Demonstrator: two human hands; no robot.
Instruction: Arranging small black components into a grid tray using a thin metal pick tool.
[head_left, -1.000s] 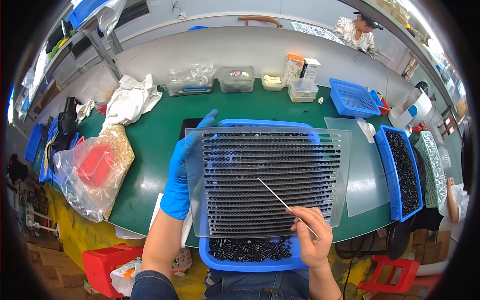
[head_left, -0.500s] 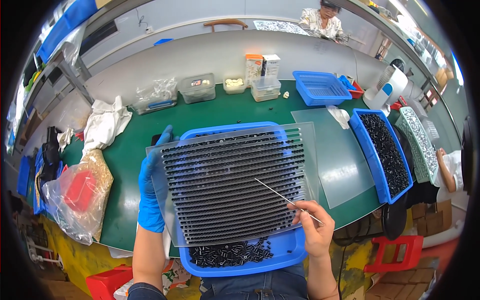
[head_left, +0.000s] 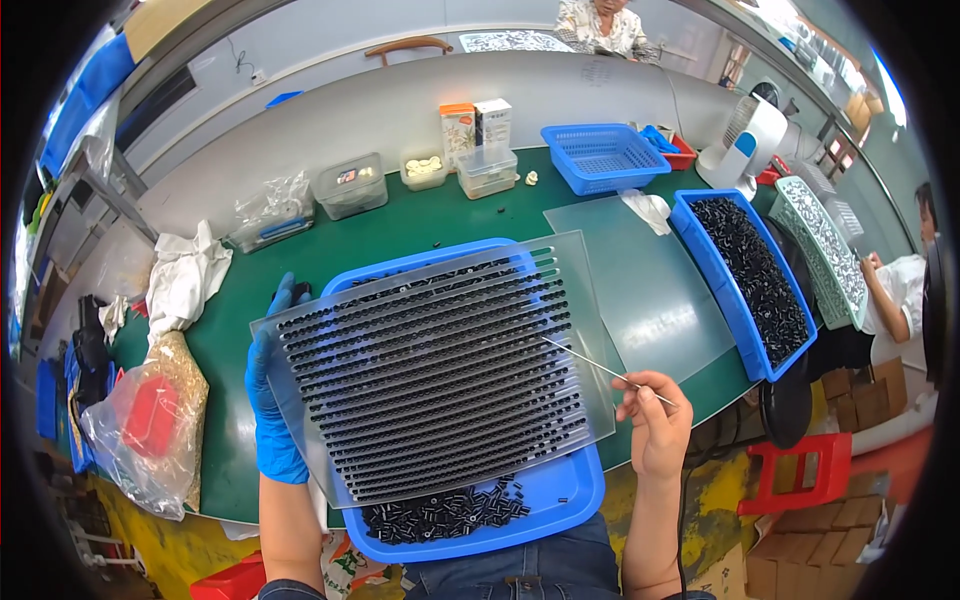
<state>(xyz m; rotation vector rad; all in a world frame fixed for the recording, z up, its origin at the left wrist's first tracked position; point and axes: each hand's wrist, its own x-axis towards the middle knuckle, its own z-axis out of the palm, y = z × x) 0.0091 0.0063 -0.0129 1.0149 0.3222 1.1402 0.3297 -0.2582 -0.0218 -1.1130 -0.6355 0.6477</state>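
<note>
- The left hand (head_left: 268, 400), in a blue glove, grips the clear slotted board (head_left: 430, 365).
- The board sits tilted over a blue tray (head_left: 560, 495) on the green counter (head_left: 400, 235).
- The right hand (head_left: 655, 425) pinches a thin stick (head_left: 590, 362).

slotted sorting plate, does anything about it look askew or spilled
The clear slotted plate sits tilted over the blue tray, its corners overhanging the rim. Loose black parts lie heaped in the tray's near end, outside the slots. The gloved left hand holds the plate's left edge; the right hand holds a thin rod.
</note>
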